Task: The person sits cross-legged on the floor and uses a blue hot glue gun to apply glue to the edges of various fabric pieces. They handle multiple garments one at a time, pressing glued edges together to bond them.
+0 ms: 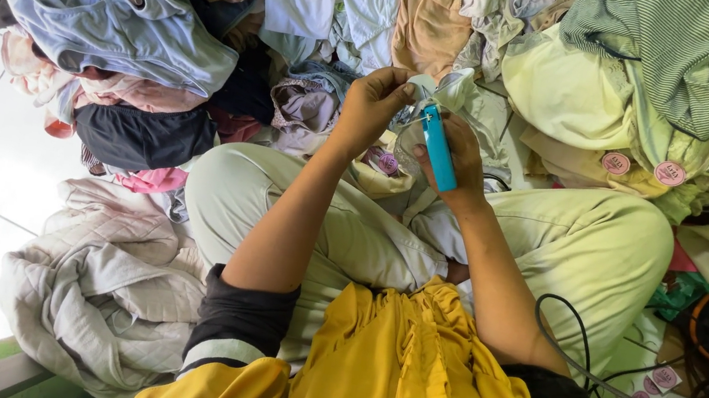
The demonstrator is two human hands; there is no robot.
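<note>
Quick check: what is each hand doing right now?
Left hand: closed, pinching a pale piece of cloth.
Right hand: closed around a blue handheld tool, its tip at the cloth.

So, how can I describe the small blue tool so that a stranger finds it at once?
Start from the person's pale green trousers, with legs crossed among heaps of clothes. Just above the knees the two hands meet, and the right hand grips the blue tool. It is a slim, bright turquoise bar, the only hard, shiny thing among soft fabrics.
</note>
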